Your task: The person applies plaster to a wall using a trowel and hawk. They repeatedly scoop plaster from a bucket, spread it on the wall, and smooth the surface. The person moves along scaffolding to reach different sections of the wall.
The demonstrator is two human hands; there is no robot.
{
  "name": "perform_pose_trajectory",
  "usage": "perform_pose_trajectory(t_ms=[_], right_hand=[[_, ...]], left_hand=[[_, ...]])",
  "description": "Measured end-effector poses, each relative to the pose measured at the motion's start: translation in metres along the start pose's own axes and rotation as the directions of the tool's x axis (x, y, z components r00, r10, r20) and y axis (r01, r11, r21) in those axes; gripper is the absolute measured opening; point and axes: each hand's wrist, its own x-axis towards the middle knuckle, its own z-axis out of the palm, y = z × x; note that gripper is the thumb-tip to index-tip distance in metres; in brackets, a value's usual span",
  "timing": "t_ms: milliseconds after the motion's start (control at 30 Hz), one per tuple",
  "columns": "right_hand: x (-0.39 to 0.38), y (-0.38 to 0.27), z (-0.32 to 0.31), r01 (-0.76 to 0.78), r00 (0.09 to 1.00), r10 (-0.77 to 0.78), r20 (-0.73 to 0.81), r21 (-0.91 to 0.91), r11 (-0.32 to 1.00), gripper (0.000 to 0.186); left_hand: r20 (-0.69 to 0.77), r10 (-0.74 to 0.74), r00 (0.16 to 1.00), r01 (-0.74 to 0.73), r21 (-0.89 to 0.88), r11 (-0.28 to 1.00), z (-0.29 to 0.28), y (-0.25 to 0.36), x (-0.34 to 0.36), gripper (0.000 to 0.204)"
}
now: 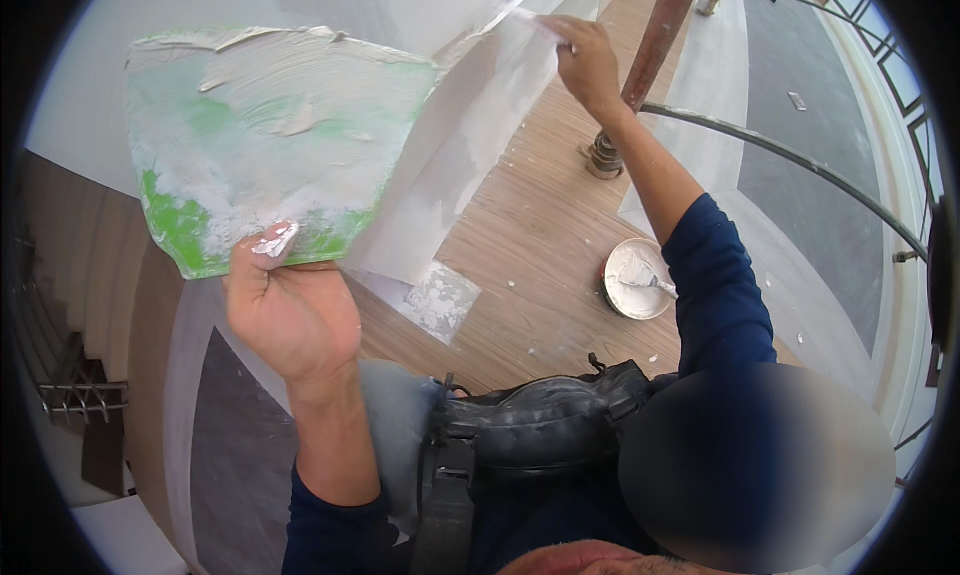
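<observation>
A green plastic sheet point(205, 220), thickly smeared with white putty point(290, 105), is gripped at its lower edge by my left hand point(297, 315). My left thumb, coated in putty, presses on its face with the fingers behind. Stretched out to the upper right, my right hand point(585, 65) pinches a thin whitish spreader point(535, 20) against the edge of the white wall point(450, 160). The spreader is blurred and partly hidden by the fingers. Below my right forearm stands an open tub point(606, 293) of white putty, a putty knife point(655, 284) resting in it.
A rusty scaffold pole point(660, 50) rises beside my right forearm, and a curved metal rail point(790, 155) runs off to the right. Wood-patterned flooring point(520, 235) lies below, with a putty-stained patch point(440, 300) near the wall. A black waist bag point(540, 420) sits at my front.
</observation>
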Motion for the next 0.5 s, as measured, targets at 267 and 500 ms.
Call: perform_pose_trajectory(t_ms=[267, 500], right_hand=[[0.047, -0.014, -0.022, 0.03, 0.954, 0.054, 0.293, -0.274, 0.961, 0.028], [0.06, -0.085, -0.024, 0.013, 0.783, 0.199, 0.59, -0.335, 0.942, 0.029]], left_hand=[[-0.026, 0.1, 0.995, -0.099, 0.038, 0.994, 0.005, 0.003, -0.005, 0.035], [0.014, 0.045, 0.999, -0.045, -0.019, 0.999, 0.005, 0.017, 0.003, 0.034]])
